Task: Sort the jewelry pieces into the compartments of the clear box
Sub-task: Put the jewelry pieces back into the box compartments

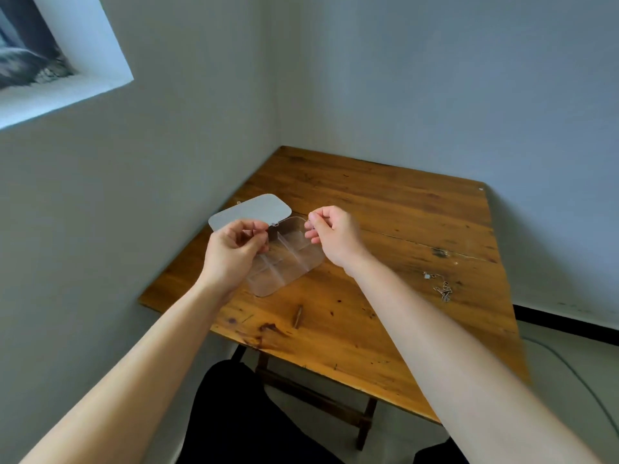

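Note:
The clear box (286,262) lies open on the wooden table (385,229), its inside split by thin dividers, its lid (251,211) folded flat toward the wall. Both hands hover just above it. My left hand (234,252) pinches one end of a thin chain (288,221) over the box's left part. My right hand (331,234) pinches the other end over its far right corner. The chain stretches between them and is barely visible. More silver jewelry (440,286) lies loose on the table to the right.
The table sits in a room corner, walls close at the left and back. A small brown stick (297,316) lies near the front edge. My dark-clothed legs are under the table front. A cable (576,373) runs on the floor at right.

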Demonstrator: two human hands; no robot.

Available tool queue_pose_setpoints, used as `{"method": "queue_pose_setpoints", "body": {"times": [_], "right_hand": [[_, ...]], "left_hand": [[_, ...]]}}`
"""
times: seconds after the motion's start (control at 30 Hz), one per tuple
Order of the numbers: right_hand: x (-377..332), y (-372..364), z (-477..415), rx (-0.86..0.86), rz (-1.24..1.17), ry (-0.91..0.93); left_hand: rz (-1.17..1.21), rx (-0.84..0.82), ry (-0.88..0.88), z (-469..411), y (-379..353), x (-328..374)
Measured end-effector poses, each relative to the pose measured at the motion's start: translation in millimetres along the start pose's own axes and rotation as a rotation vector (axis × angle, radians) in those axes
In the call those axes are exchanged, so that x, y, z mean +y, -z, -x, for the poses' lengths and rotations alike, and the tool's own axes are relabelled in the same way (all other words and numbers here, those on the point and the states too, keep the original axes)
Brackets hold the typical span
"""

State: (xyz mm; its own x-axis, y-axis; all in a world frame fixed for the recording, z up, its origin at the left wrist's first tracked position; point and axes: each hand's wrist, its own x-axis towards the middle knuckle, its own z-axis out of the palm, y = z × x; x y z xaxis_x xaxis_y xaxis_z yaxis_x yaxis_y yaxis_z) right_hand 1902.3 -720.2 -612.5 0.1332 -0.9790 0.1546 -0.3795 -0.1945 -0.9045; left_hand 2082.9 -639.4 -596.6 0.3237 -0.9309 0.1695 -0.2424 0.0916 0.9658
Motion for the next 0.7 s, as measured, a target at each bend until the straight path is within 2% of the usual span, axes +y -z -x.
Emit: {"method": "queue_pose_setpoints", "body": {"times": [0.13,0.23,0.33,0.43,0.57,0.7], "right_hand": [[-2.4,-26.2,-5.4,-0.142,0.080,-0.062],[-1.8,-38.6,-6.3,-0.265,0.280,-0.110],[-0.8,-42.8,-5.1,-0.340,0.438,-0.105],[-0.6,-37.2,-3.2,-0.303,0.454,-0.076],[2.4,-20.3,2.0,-0.199,0.295,-0.059],[21.4,10.5,21.3,-0.081,0.219,-0.055]], "left_hand": [[-0.204,-0.009,0.060,-1.8,-0.9,-20.9],[-0.453,-0.039,0.055,-6.2,0.9,-36.5],[-0.574,-0.039,0.050,-7.7,4.0,-45.8],[-0.632,-0.042,0.050,-8.7,7.1,-49.2],[-0.634,-0.028,0.034,-8.2,6.1,-46.3],[-0.625,-0.031,-0.074,1.8,-13.4,-39.4]]}}
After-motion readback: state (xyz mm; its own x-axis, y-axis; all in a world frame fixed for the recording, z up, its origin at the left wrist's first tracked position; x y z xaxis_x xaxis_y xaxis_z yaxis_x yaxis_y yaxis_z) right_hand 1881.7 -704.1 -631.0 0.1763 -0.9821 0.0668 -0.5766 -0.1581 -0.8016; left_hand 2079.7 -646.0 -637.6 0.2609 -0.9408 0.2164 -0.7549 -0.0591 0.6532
